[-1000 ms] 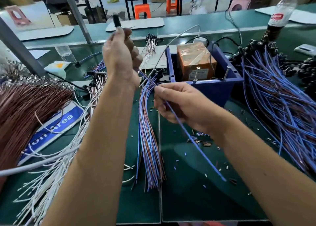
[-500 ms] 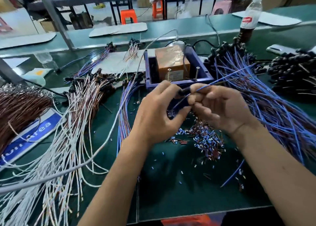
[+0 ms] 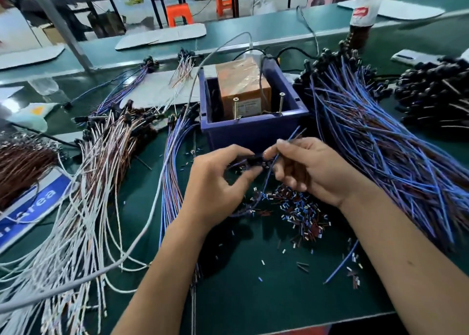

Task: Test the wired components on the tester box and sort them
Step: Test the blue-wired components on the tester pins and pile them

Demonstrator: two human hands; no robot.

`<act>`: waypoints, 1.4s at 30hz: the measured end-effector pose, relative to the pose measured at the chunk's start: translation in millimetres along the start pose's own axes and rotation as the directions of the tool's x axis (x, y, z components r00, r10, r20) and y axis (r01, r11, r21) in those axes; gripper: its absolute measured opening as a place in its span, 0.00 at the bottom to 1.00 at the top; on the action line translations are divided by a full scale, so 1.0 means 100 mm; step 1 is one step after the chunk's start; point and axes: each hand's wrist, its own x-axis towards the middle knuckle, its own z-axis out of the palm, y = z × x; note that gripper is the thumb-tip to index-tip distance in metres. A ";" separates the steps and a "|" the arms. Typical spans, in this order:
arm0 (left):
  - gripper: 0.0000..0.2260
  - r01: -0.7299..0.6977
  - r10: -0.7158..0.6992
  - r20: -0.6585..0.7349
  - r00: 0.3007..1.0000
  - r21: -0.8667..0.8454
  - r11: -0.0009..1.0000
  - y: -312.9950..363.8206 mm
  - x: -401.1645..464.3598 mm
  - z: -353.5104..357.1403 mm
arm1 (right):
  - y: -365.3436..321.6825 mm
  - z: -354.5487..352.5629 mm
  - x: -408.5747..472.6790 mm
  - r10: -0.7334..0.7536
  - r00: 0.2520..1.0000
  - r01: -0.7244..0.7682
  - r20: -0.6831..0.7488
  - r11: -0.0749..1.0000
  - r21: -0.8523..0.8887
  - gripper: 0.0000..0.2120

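A blue wire [image 3: 269, 177] with a black end piece sat pinched between both hands, the left hand [image 3: 215, 190] gripping the black end, the right hand [image 3: 312, 172] pinching the wire, just in front of the blue box [image 3: 253, 129] on the green tabletop [image 3: 266, 296], above scattered wire scraps [image 3: 302, 212]

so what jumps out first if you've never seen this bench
Both hands, left hand and right hand, pinch one blue wire at centre, just in front of the blue box. A big heap of blue wires fans out on the right, white wires on the left, with cut bits scattered under the hands.
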 end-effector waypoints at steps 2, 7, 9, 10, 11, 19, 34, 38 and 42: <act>0.08 0.005 -0.005 0.007 1.000 -0.035 0.999 0.04 -0.01 0.05 | 0.03 0.07 0.01 0.015 1.000 -0.015 0.026 1.000 0.005 0.14; 0.10 0.164 -0.164 0.012 0.986 -0.125 0.979 0.04 0.00 0.11 | 0.07 0.13 0.04 -0.032 0.999 0.032 0.000 0.999 0.002 0.12; 0.11 0.216 -0.220 -0.027 0.975 -0.104 0.971 0.05 -0.01 0.15 | 0.09 0.15 0.05 -0.042 0.998 0.041 -0.045 0.999 -0.021 0.12; 0.12 0.246 -0.253 -0.074 0.965 -0.092 0.965 0.06 -0.01 0.16 | 0.10 0.16 0.06 -0.045 0.996 0.042 -0.082 0.999 -0.035 0.12; 0.12 0.275 -0.286 -0.135 0.949 -0.096 0.957 0.07 -0.01 0.16 | 0.11 0.16 0.06 -0.050 0.991 0.044 -0.120 0.998 -0.051 0.12; 0.09 0.244 -0.291 -0.038 0.956 -0.448 0.860 0.20 -0.02 0.20 | 0.17 0.29 0.02 0.030 0.999 -0.022 0.023 0.952 -0.307 0.13; 0.04 0.477 -0.561 0.165 0.811 -0.742 0.471 0.14 0.04 0.16 | 0.15 0.24 0.04 -0.048 0.996 0.028 -0.075 0.969 -0.247 0.09; 0.06 0.595 -0.566 0.342 0.750 -0.721 0.354 0.10 0.06 0.12 | 0.16 0.23 0.07 -0.152 0.983 0.140 -0.098 0.983 -0.118 0.13; 0.07 0.643 -0.529 0.404 0.747 -0.644 0.416 0.11 0.04 0.11 | 0.18 0.21 0.09 -0.213 0.958 0.184 -0.190 0.970 -0.157 0.08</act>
